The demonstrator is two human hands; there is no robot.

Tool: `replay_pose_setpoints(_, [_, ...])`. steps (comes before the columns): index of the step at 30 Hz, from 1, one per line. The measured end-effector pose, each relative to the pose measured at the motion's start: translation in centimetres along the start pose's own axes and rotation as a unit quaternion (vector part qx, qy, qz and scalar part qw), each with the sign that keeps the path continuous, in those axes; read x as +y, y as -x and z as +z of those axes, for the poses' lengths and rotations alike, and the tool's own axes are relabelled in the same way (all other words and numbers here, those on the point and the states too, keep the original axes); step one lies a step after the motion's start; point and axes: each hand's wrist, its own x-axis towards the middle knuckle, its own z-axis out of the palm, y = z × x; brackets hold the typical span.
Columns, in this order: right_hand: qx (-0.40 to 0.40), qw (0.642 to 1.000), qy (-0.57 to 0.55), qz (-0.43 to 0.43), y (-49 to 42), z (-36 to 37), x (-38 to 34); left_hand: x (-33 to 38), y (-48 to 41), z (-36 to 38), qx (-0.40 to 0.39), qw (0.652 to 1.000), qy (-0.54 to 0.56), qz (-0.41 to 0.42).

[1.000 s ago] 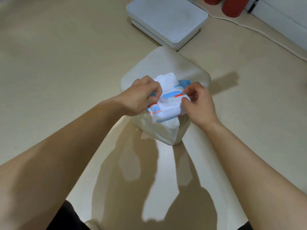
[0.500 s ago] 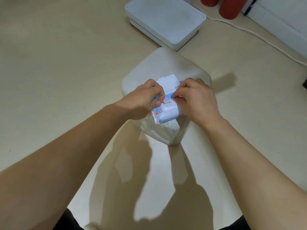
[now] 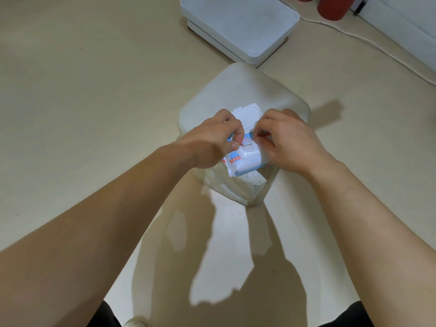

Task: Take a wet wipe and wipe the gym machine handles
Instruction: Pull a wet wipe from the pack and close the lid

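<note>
A white and blue wet wipe pack (image 3: 244,161) lies on a cream padded stool (image 3: 250,95), its white flip lid (image 3: 246,115) standing open at the far side. My left hand (image 3: 212,142) rests on the pack's left end, thumb and forefinger pinched at the opening. My right hand (image 3: 287,140) covers the right end, its fingertips pinched at the same opening. What the fingertips hold is too small to tell. No gym machine handles are in view.
A white flat square device (image 3: 240,27) sits on the beige floor beyond the stool. A white cable (image 3: 368,41) runs along the floor at the upper right, near two red cylinders (image 3: 332,8) and a white wall panel (image 3: 405,27).
Both hands have closed in over the pack's opening; the right hand slid left from the pack's right edge, and the fingertips of both now meet at the opening.
</note>
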Motion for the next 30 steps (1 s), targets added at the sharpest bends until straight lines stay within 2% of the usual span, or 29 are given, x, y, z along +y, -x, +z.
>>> replay_pose_setpoints(13, [-0.032,0.999,-0.003,-0.003,-0.3,-0.6,0.2,0.3,0.1,-0.2,0.008,1.0,-0.012,-0.003])
replay_pose_setpoints(21, [0.005,0.995,-0.098,0.017,0.8,-1.1,0.8,0.4,0.2,-0.4,0.001,0.996,-0.083,0.021])
replay_pose_setpoints(24, [0.009,0.991,-0.129,0.043,1.2,-1.3,1.0,1.1,0.3,-0.8,-0.014,0.996,-0.091,0.002])
replay_pose_setpoints(28, [0.015,0.991,-0.123,0.045,1.5,-0.9,1.0,3.4,-0.3,-0.7,0.053,0.991,-0.099,-0.067])
replay_pose_setpoints(30, [0.023,0.992,-0.12,0.043,1.6,-0.7,0.9,4.5,-0.8,-0.1,0.124,0.978,-0.163,-0.042])
